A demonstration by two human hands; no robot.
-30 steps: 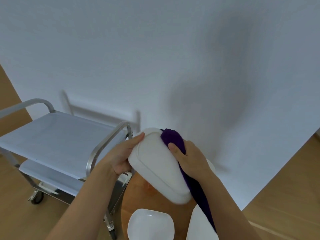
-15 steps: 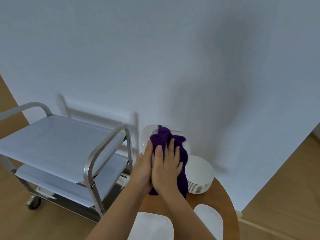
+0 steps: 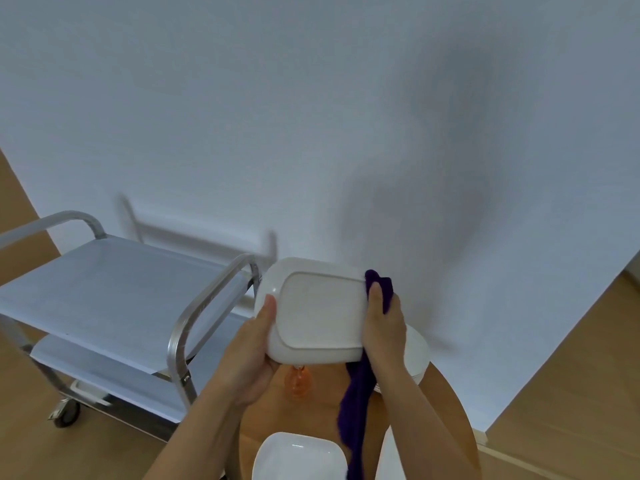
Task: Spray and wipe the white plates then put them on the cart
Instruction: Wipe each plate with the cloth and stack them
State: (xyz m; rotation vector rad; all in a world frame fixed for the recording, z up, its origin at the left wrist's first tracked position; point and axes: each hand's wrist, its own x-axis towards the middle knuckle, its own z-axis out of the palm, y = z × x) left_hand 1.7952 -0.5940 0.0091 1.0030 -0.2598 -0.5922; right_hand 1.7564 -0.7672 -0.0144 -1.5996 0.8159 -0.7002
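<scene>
At six o'clock, nearest the camera, a square white dish is sitting on the round wooden bench. Just beyond it, toward twelve, an orange spray bottle is standing on the bench, its top hidden by the plate being held above it. The left hand is gripping that plate at its nine o'clock edge, thumb lying over the rim and fingers curled underneath. The right hand is clasping the three o'clock edge, fingers closed round both the rim and a purple cloth; the cloth is bunching above the thumb and trailing down toward six along the forearm. The plate is tilting with its underside facing the camera. Behind the right wrist, at about three o'clock, a stack of round white plates is resting on the bench. At nine to ten o'clock a steel cart is standing on the wooden floor, just beside the bench, both shelves lined in white. A white wall is filling the far view.
</scene>
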